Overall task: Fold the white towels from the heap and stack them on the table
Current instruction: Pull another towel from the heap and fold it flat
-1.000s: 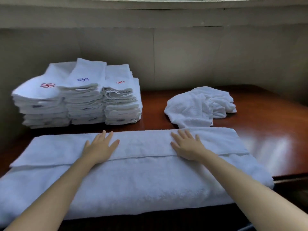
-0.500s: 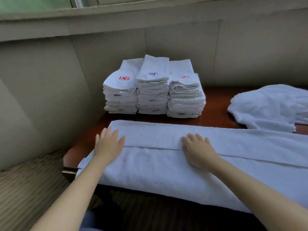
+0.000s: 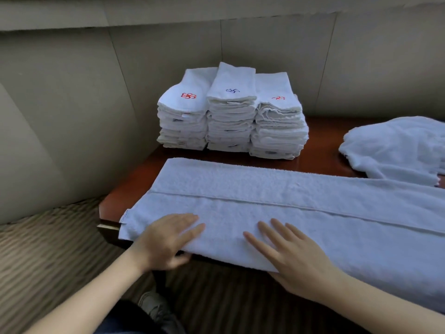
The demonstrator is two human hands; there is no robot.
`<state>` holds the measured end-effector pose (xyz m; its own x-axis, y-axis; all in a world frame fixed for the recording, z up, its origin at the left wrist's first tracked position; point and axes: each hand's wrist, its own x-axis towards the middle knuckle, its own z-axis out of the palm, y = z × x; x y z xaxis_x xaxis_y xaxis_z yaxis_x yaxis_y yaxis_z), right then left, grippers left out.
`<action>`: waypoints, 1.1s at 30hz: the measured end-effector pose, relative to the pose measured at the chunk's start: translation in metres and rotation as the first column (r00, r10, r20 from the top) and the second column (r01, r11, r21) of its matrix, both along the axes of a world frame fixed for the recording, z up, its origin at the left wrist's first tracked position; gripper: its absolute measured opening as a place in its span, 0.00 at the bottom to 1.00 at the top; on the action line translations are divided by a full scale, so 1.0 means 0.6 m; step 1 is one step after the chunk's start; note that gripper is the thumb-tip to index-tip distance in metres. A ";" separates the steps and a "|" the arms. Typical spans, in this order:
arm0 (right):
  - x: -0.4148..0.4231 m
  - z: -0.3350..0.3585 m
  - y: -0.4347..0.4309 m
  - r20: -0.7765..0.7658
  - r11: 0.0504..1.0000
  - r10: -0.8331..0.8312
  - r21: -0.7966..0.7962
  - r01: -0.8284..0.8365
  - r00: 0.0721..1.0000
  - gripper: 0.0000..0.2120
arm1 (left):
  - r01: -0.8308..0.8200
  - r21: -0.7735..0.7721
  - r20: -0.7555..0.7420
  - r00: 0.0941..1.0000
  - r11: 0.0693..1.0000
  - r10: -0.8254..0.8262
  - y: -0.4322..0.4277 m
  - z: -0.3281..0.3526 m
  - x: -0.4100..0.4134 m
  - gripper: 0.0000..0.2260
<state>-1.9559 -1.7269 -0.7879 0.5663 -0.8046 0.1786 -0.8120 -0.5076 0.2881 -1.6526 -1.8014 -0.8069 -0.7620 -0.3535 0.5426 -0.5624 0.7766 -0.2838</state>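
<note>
A long white towel (image 3: pixel 301 196), folded lengthwise, lies across the front of the dark wooden table (image 3: pixel 134 186), its near side hanging over the table edge. My left hand (image 3: pixel 168 239) is at the towel's near left corner, fingers on top and thumb tucked under the edge, pinching it. My right hand (image 3: pixel 286 251) lies flat on the towel's near edge with fingers spread. Three side-by-side stacks of folded white towels (image 3: pixel 231 116) with small embroidered marks stand at the back. The heap of unfolded white towels (image 3: pixel 397 148) is at the right.
A beige panelled wall (image 3: pixel 72 104) runs close behind and to the left of the table. Striped carpet (image 3: pixel 48 261) lies below the table's left front corner. My shoe (image 3: pixel 156 307) shows under the table edge.
Both hands have slid from the fold line in the towel's middle back to its near edge. My left thumb has gone under that edge. The view has swung left and dipped down.
</note>
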 end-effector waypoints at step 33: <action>-0.195 0.023 -0.268 0.353 0.733 -0.676 0.233 0.639 0.647 0.14 | -0.165 0.922 -0.211 0.545 0.350 0.812 -0.246 0.089 0.001 0.11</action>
